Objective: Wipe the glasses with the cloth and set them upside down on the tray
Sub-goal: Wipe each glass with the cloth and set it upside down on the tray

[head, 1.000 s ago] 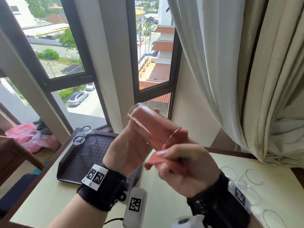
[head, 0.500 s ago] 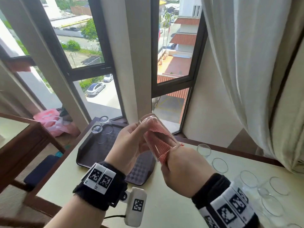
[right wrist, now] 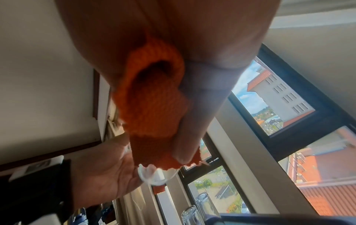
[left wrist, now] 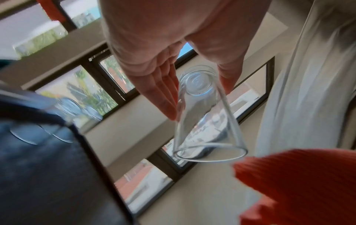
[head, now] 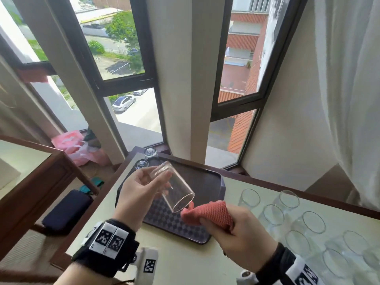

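**Clear glass tipping toward tray**

Left hand (head: 136, 189) fingers (left wrist: 163, 97) are curling round the glass (head: 174, 189) near its base, mouth angling down over the tray (head: 205, 177), likely for inverting. Right hand (head: 239, 231) is bunching the red cloth (head: 211, 212), just clear of the rim. No readable writing showing.

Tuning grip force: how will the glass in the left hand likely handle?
The glass looks smooth, thin-walled and clear, so probably slippery and fragile. The left hand holds it near the base with the mouth tilted down, so a loose grip may let it slide out. Straight sides: laid down, it would likely roll.
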`<state>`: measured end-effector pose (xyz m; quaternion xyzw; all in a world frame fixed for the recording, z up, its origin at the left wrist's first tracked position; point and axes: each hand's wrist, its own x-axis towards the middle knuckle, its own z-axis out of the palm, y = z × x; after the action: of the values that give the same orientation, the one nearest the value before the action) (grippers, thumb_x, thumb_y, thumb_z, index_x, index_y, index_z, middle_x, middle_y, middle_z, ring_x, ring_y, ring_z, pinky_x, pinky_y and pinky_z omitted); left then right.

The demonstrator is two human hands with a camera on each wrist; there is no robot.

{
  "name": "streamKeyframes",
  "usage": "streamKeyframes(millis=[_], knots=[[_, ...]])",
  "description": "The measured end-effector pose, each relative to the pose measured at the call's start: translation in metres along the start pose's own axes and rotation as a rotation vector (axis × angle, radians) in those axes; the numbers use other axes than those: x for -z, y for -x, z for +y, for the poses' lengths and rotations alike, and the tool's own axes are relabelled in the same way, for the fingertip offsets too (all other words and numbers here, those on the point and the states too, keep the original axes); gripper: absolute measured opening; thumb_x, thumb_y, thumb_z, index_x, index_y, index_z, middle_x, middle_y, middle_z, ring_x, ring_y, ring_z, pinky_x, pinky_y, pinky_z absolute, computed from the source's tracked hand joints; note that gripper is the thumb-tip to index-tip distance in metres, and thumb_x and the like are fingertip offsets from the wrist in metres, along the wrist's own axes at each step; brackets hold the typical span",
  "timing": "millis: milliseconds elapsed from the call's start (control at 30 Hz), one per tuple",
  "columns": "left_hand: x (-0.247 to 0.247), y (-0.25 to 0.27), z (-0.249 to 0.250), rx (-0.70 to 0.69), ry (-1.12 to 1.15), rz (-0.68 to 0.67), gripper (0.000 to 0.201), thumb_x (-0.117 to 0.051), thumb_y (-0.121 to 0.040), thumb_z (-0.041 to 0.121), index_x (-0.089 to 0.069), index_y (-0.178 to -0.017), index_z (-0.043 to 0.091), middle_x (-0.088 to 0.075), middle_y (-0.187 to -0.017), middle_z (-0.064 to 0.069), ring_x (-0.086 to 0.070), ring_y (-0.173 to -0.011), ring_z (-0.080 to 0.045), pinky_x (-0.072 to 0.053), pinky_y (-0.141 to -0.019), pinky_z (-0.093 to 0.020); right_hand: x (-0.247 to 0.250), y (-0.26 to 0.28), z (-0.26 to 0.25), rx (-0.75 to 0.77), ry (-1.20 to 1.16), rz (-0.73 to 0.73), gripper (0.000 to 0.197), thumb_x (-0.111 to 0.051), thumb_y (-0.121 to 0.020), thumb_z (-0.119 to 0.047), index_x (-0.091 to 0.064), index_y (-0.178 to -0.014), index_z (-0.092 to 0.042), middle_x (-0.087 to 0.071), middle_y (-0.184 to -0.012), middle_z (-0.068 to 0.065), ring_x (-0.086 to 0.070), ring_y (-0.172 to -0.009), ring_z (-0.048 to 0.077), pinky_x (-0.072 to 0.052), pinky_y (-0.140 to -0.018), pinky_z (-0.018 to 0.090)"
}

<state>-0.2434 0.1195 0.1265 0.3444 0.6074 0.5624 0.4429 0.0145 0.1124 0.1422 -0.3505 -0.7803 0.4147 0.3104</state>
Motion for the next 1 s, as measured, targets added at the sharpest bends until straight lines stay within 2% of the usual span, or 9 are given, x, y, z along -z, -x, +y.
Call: streamKeyframes(millis=[67,133,233,300,400,533,600,733,1000], knots=[[0.026,-0.010,-0.013,0.002,-0.089,0.049,0.069,-0.097,-0.065,0.057,-0.072,-0.116,0.019,-0.081,-0.104,-0.007,-0.079,-0.098,-0.027,-0.062,-0.090,-0.046,-0.014,-0.006,0.007,-0.036,-0.029,0.085,0.014,-0.070,-0.094,-0.035,-0.080,-0.105,-0.035,-0.072,-0.104,-0.012,-0.072,-0.096,0.014,-0.057,-0.085,0.034],[0.050,-0.021,-0.027,0.008,-0.171,0.107,0.072,-0.097,-0.057,0.059,-0.072,-0.113,0.023,-0.082,-0.102,0.001,-0.079,-0.095,-0.021,-0.062,-0.089,-0.045,-0.025,-0.011,0.010,-0.080,-0.038,0.168,0.013,-0.074,-0.088,-0.044,-0.080,-0.092,-0.032,-0.069,-0.107,-0.011,-0.072,-0.099,0.011,-0.056,-0.087,0.026],[0.079,-0.041,-0.045,-0.003,-0.319,0.172,0.062,-0.100,-0.067,0.044,-0.069,-0.118,0.028,-0.079,-0.101,0.004,-0.077,-0.091,-0.012,-0.061,-0.085,-0.036,-0.040,-0.018,0.018,-0.135,0.083,0.211,0.034,-0.075,-0.082,-0.064,-0.077,-0.084,-0.030,-0.065,-0.113,-0.013,-0.070,-0.099,0.012,-0.054,-0.085,0.019],[0.093,-0.056,-0.058,-0.006,-0.401,0.173,0.069,-0.098,-0.071,0.038,-0.063,-0.129,0.029,-0.076,-0.108,0.006,-0.074,-0.095,-0.011,-0.056,-0.082,-0.026,-0.050,-0.025,0.025,-0.138,0.144,0.230,0.027,-0.082,-0.081,-0.055,-0.077,-0.082,-0.028,-0.065,-0.110,-0.013,-0.070,-0.095,0.010,-0.053,-0.082,0.014],[0.110,-0.077,-0.078,-0.013,-0.482,0.160,0.064,-0.098,-0.073,0.038,-0.066,-0.128,0.029,-0.073,-0.112,0.008,-0.071,-0.100,-0.008,-0.057,-0.088,-0.028,-0.066,-0.036,0.035,-0.127,0.266,0.235,0.021,-0.081,-0.082,-0.042,-0.067,-0.074,-0.028,-0.059,-0.089,-0.015,-0.064,-0.076,0.004,-0.046,-0.070,0.007],[0.123,-0.102,-0.101,-0.043,-0.572,0.143,0.054,-0.098,-0.073,0.035,-0.067,-0.117,0.034,-0.068,-0.113,0.010,-0.067,-0.099,0.001,-0.052,-0.082,-0.015,-0.081,-0.046,0.043,-0.148,0.379,0.201,0.022,-0.070,-0.082,-0.039,-0.056,-0.074,-0.024,-0.049,-0.078,-0.013,-0.054,-0.067,0.006,-0.046,-0.063,0.020],[0.126,-0.111,-0.111,-0.052,-0.612,0.147,0.054,-0.098,-0.073,0.036,-0.068,-0.118,0.034,-0.066,-0.112,0.010,-0.066,-0.099,0.000,-0.055,-0.087,-0.022,-0.087,-0.048,0.046,-0.173,0.399,0.189,0.023,-0.066,-0.082,-0.042,-0.057,-0.074,-0.022,-0.051,-0.078,-0.011,-0.055,-0.067,0.009,-0.047,-0.063,0.026],[0.132,-0.128,-0.132,-0.043,-0.680,0.159,0.056,-0.096,-0.073,0.036,-0.069,-0.121,0.028,-0.063,-0.109,0.007,-0.068,-0.100,-0.013,-0.057,-0.097,-0.037,-0.096,-0.050,0.047,-0.222,0.414,0.168,0.028,-0.062,-0.083,-0.048,-0.058,-0.076,-0.021,-0.052,-0.078,-0.009,-0.056,-0.069,0.010,-0.049,-0.064,0.030],[0.131,-0.146,-0.156,-0.025,-0.689,0.166,0.062,-0.096,-0.075,0.033,-0.067,-0.128,0.022,-0.059,-0.113,0.006,-0.065,-0.107,-0.016,-0.051,-0.101,-0.032,-0.098,-0.044,0.047,-0.297,0.390,0.175,0.022,-0.067,-0.082,-0.046,-0.062,-0.079,-0.025,-0.056,-0.079,-0.011,-0.058,-0.071,0.008,-0.047,-0.067,0.023]])
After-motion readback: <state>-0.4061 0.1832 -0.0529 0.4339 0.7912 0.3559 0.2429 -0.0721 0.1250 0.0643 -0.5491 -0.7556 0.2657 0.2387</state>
